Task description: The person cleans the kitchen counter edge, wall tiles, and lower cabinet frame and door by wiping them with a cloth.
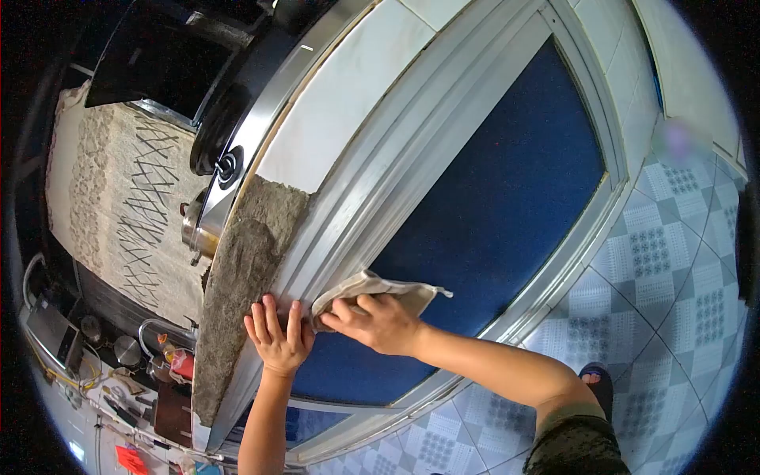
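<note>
My right hand (376, 321) presses a light beige cloth (408, 293) against a cabinet door, its fingers bunched over the fabric. One corner of the cloth hangs loose past the knuckles. The cloth lies where the white ridged metal frame (348, 229) meets the dark blue door panel (491, 194). Just beside it, my left hand (279, 339) rests on the frame with its fingers stretched out and nothing in it. Its fingertips reach toward the strip of bare grey cement (245, 261). The surface under the cloth is hidden.
A black stove edge with a control knob (228, 166) and a metal pot (202, 237) sit above the cabinet. A patterned cloth (134, 206) hangs beyond. Kitchen items crowd the lower left. Patterned blue-grey tiles (633, 317) cover the floor, where a sandalled foot (591, 375) shows.
</note>
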Motion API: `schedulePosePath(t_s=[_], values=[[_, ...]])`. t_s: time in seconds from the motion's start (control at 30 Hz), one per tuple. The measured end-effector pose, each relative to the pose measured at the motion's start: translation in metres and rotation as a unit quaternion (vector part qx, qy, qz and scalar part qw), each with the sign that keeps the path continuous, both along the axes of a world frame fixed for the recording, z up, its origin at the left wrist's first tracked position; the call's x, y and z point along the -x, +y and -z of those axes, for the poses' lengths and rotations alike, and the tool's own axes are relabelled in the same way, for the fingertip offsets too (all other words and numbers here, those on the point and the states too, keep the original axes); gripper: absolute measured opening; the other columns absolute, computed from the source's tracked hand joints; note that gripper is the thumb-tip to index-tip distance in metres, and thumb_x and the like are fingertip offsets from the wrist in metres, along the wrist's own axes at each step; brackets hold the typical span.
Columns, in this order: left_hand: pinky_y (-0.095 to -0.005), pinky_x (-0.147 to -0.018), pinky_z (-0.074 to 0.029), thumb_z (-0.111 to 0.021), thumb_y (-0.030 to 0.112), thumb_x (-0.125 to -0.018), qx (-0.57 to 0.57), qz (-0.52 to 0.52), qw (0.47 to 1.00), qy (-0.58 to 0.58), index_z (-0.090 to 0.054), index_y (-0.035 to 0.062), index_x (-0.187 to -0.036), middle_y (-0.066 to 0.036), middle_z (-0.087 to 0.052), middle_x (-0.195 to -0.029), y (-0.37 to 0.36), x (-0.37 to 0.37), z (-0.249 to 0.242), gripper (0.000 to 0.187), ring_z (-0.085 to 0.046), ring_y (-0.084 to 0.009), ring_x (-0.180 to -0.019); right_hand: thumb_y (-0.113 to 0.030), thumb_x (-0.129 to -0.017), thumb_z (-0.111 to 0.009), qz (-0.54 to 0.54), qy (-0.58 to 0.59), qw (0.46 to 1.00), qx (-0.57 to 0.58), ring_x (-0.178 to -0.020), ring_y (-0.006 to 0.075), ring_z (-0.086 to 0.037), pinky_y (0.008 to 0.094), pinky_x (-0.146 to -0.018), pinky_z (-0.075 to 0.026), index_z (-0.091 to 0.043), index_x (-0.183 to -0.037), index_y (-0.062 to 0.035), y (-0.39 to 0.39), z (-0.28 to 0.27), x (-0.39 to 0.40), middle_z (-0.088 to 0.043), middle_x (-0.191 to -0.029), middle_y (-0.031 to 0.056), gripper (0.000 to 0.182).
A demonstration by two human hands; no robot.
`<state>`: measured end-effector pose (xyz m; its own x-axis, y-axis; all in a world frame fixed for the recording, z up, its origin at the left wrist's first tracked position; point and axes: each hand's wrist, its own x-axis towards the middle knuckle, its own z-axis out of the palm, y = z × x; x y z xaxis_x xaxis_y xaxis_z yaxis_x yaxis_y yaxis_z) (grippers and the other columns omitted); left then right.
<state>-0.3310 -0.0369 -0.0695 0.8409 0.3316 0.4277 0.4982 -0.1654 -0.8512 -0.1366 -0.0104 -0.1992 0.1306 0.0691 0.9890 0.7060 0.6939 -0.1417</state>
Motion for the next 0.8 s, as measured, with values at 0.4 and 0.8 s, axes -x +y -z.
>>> schedulePosePath(t_s=[0.4,0.8], values=[[-0.0576,-0.111,-0.017,-0.048,0.029,-0.09,-0.057,0.013,0.996,0.066,-0.049,0.0107,-0.132,-0.03,-0.038,-0.14,0.003,-0.005,-0.005,0.045,-0.031,-0.0459,-0.133,-0.001,-0.067,-0.062,0.138,0.243,0.954,0.106,-0.105,0.0351,-0.052,0.0439,-0.088,-0.045,-0.063,-0.112,-0.0101,0.06,0.051,-0.157,-0.049,-0.113,0.0156,0.046],[-0.0595,-0.109,-0.019,-0.047,0.029,-0.093,-0.058,0.013,0.996,0.072,-0.046,0.0099,-0.133,-0.03,-0.037,-0.141,0.002,-0.004,-0.007,0.045,-0.031,-0.0466,-0.132,-0.004,-0.076,-0.061,0.064,0.212,0.975,0.028,-0.097,0.0314,-0.055,0.0417,-0.086,-0.046,-0.069,-0.108,-0.013,0.041,0.0,-0.148,-0.054,-0.105,0.013,0.034]])
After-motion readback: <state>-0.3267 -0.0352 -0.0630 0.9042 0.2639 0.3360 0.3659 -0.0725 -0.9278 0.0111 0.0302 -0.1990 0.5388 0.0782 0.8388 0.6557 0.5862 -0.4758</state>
